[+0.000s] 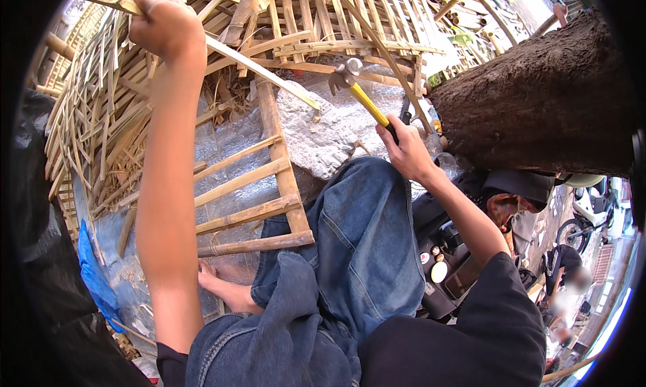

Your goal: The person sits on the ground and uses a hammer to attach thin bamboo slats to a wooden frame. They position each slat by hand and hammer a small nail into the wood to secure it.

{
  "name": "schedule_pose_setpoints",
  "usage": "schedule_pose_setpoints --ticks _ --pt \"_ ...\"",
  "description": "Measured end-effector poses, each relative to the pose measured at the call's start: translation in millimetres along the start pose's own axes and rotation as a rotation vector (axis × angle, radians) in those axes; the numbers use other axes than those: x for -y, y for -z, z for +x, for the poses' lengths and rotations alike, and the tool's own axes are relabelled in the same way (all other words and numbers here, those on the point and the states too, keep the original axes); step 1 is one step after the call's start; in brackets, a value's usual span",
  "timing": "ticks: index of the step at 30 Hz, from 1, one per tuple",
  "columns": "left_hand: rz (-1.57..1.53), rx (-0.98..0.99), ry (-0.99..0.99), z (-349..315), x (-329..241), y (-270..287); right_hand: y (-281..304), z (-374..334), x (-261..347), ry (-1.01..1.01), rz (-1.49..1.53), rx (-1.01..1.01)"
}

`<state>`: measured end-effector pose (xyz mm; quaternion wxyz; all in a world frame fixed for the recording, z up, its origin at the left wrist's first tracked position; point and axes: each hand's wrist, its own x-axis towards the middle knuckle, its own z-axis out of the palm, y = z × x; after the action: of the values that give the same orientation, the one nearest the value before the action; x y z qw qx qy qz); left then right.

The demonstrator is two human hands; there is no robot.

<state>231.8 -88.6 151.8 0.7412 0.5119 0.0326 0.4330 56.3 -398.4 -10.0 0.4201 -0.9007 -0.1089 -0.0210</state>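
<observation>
My left hand [165,27], raised at the upper left, is closed around a long pale bamboo slat [259,71]. The slat's near end hangs over or touches a rough grey-white stone block [316,134]; I cannot tell which. In my right hand [409,151] is a claw hammer [365,103] with a yellow handle, its metal head raised above the block's far right side. A ladder-like bamboo frame [288,175] with several crosspieces lies between my left forearm and my bent, jeans-clad knee. Its left part is hidden behind that forearm.
A big heap of bamboo slats and lattice [101,118] fills the far left. On the right stands a thick tree trunk [531,97]. A silvery sheet [229,145] covers the ground, with a blue tarp [94,269] at left. People and a motorcycle [585,219] are farther right.
</observation>
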Motion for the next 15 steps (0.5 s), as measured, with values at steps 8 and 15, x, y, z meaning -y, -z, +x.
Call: schedule_pose_setpoints --ticks 8,15 --pt "-0.005 -0.093 0.000 13 21 13 -26 21 -20 0.116 -0.128 0.021" --pt "0.327 -0.256 -0.044 45 52 33 -24 27 -16 0.164 -0.077 0.003"
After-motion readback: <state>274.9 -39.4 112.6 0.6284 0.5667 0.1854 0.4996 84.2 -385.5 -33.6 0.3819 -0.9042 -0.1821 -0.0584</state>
